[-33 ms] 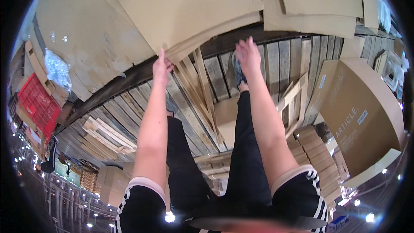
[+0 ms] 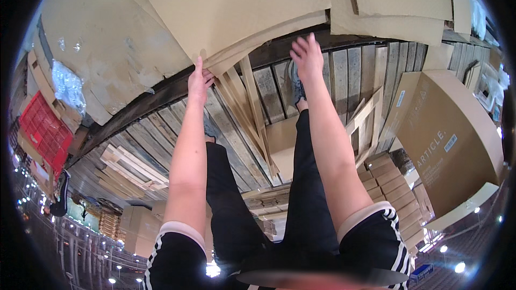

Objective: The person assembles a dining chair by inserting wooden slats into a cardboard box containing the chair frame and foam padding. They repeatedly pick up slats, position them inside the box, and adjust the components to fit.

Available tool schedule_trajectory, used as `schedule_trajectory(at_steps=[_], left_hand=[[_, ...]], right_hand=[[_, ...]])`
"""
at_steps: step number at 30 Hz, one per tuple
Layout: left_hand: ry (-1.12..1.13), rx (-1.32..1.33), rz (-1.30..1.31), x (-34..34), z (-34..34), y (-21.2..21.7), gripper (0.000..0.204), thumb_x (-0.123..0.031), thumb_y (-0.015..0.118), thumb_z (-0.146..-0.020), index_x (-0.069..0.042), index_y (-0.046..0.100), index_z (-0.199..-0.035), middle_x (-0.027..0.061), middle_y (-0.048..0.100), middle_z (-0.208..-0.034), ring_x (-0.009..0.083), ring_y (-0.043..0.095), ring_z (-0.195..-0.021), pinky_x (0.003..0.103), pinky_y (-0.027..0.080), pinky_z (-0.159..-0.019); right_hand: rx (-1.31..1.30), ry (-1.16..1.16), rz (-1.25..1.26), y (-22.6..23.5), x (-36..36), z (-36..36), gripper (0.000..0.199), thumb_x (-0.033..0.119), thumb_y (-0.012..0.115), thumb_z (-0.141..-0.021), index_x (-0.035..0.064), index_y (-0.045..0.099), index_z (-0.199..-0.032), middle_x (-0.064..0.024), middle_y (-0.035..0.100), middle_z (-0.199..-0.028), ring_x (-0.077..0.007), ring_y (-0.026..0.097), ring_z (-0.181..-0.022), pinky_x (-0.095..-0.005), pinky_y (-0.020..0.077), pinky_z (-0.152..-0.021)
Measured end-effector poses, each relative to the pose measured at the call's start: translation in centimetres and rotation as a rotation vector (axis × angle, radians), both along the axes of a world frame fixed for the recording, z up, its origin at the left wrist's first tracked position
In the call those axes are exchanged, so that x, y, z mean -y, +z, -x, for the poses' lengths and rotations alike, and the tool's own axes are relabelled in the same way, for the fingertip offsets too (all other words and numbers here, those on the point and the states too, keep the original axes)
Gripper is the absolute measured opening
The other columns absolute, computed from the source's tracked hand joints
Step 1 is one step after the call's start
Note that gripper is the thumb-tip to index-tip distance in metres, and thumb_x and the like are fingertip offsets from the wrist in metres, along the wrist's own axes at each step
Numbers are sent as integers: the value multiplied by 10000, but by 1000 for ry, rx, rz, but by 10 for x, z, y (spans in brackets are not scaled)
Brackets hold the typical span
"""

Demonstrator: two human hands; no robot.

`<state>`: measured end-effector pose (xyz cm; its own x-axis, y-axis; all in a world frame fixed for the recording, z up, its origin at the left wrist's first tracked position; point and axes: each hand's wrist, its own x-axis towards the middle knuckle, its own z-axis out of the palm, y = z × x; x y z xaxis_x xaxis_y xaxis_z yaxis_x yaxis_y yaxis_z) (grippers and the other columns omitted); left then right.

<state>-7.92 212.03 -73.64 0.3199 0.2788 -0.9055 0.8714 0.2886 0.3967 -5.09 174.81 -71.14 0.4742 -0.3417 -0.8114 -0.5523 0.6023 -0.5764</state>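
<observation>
A large flat cardboard sheet [image 2: 236, 11] lies across the far side, its near edge bowed over a dark wooden beam. My left hand [image 2: 199, 81] is at the sheet's near left corner, thumb up against the top face and fingers curled at the underside, pinching it. To the right, my right hand [image 2: 308, 62] hovers a little short of the same edge. Its fingers are apart and slightly blurred, and it holds nothing. Thin wooden slats [image 2: 239, 110] run from under the sheet toward me, between my legs.
My shoes stand on a plank floor [image 2: 344, 70]. A big open cardboard box [image 2: 430, 145] leans at the right, beside stacked small brown boxes [image 2: 395, 185]. More cardboard [image 2: 97, 37], bubble wrap [image 2: 67, 88] and a red crate [image 2: 45, 131] are at the left. A wooden frame [image 2: 134, 166] lies left of my legs.
My right hand has moved slightly farther away, toward the sheet's edge. My left hand has shifted a little with the view and keeps its place at the corner.
</observation>
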Motion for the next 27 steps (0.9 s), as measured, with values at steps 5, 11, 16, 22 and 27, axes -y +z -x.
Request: schedule_trajectory(at_steps=[5,11,16,22,27], left_hand=[[-369,103,-242,-13,-33,31,844,-736,609,-1027,84,778,-1132,238,801,-1134,318,746,-1117,435,551,-999],[-181,378,-337,-87,-31,97,755,-591,720,-1027,91,704,-1350,181,763,-1336,256,692,-1261,390,483,-1129],[39,310,-268,-171,-2,92,782,-528,767,-1014,74,614,-1488,162,679,-1485,256,611,-1384,394,428,-1198],[-301,264,-712,-229,-14,68,873,-543,770,-989,88,523,-1539,273,648,-1474,372,617,-1373,444,459,-1171],[-311,180,-1009,-200,61,32,463,-408,758,-996,24,696,-1148,222,771,-1050,387,734,-1016,496,555,-922]], right_hand=[[-138,-62,175,14,-83,-82,773,541,748,-1023,79,416,-1547,-152,561,-1503,-344,576,-1324,-589,515,-1015],[2,-36,-207,60,-156,-58,650,373,796,-1018,67,524,-1523,-145,576,-1501,-384,586,-1357,-689,448,-1133],[76,225,-293,64,-217,-36,601,300,769,-1043,78,501,-1533,-142,589,-1491,-346,588,-1361,-638,477,-1155],[-1,833,221,14,-227,26,599,312,845,-964,1,609,-1419,-151,721,-1312,-322,717,-1165,-441,564,-1023],[-399,1014,694,-44,-151,128,681,423,882,-878,-63,672,-1307,-228,745,-1237,-372,708,-1191,-444,549,-1037]])
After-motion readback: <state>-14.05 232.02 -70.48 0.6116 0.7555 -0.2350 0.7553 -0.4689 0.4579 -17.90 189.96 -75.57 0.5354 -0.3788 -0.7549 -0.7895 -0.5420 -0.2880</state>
